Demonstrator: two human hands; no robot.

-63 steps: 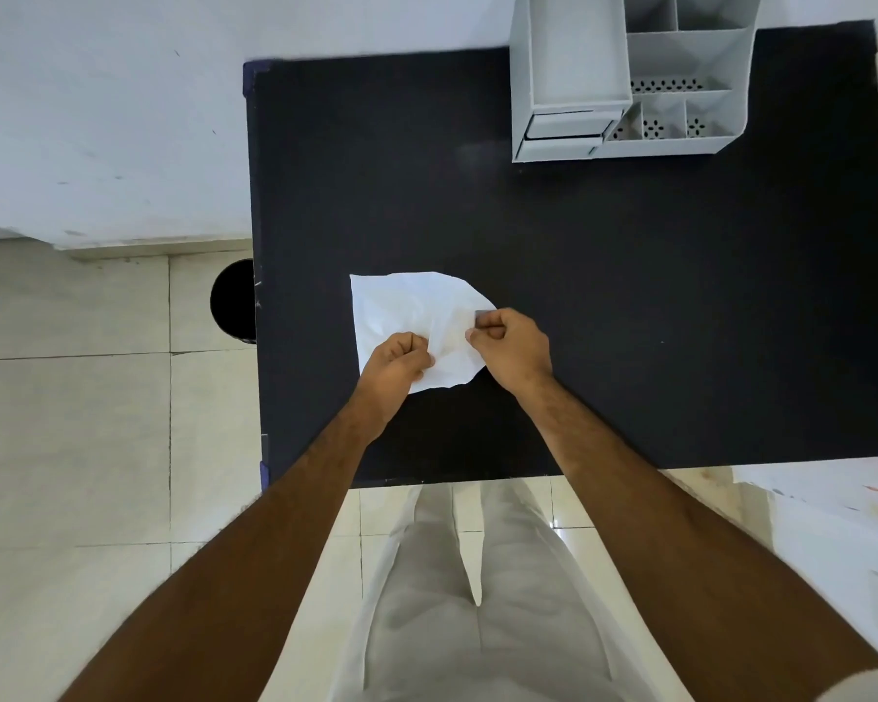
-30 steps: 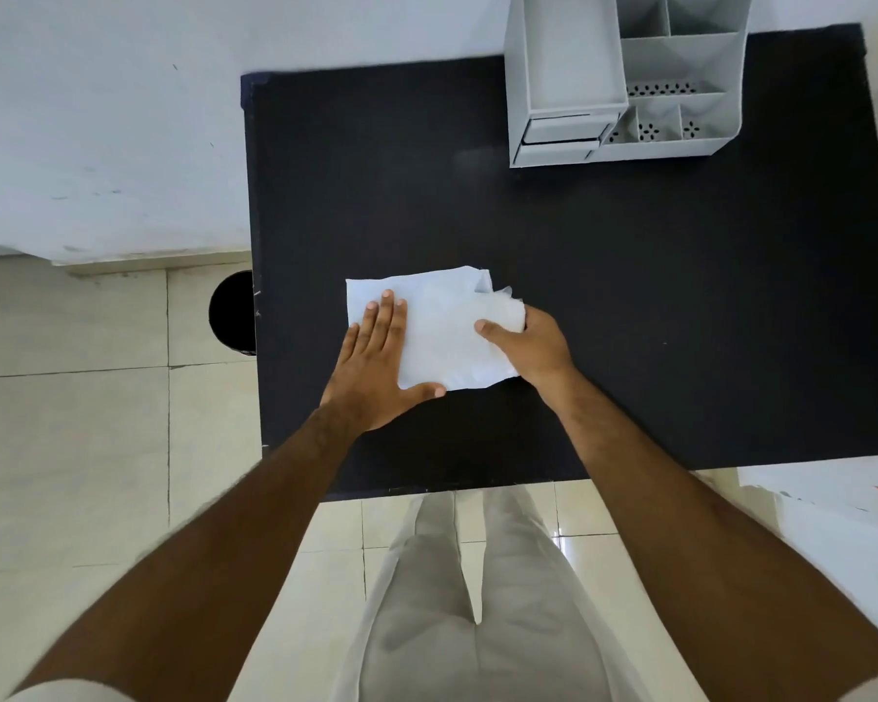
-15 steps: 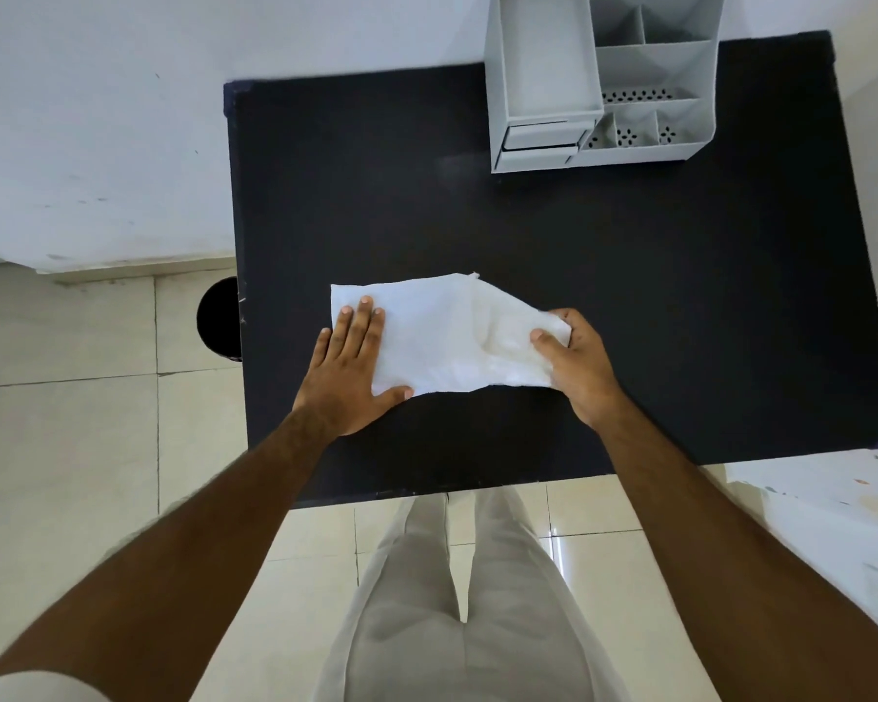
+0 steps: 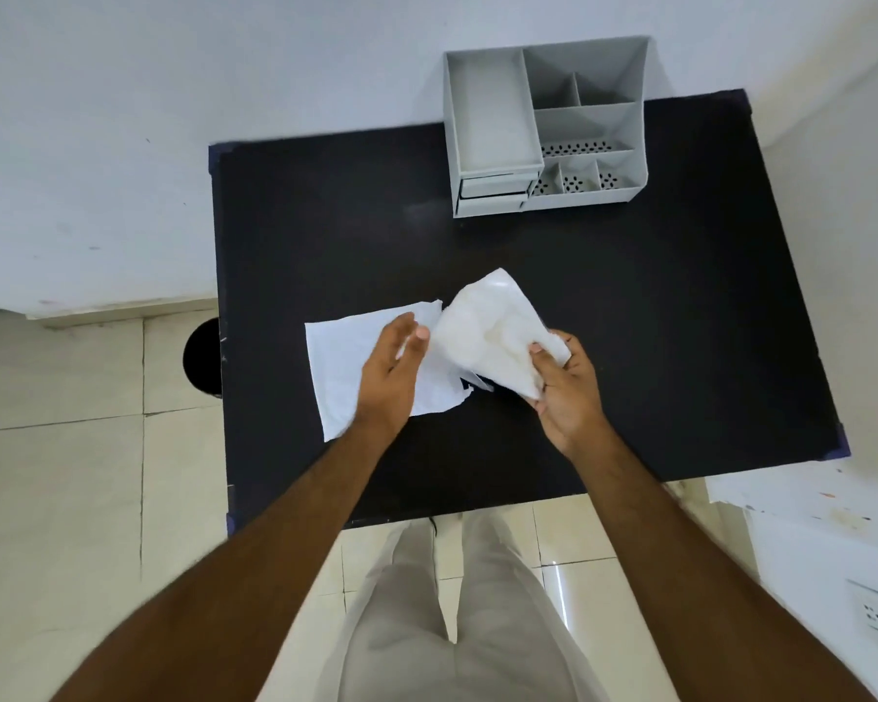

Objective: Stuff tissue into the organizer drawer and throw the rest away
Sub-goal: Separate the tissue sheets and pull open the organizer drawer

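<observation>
With the right hand [image 4: 566, 385] gripping the torn piece [image 4: 492, 329] and the open left hand [image 4: 391, 369] over the flat tissue [image 4: 340, 369], ball the piece small for the far drawer [image 4: 495, 186].

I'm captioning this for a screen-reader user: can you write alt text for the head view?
Over a black table, the right hand lifts a torn-off piece of white tissue, while the open left hand hovers over the flat piece. A grey organizer stands at the table's far edge.
</observation>
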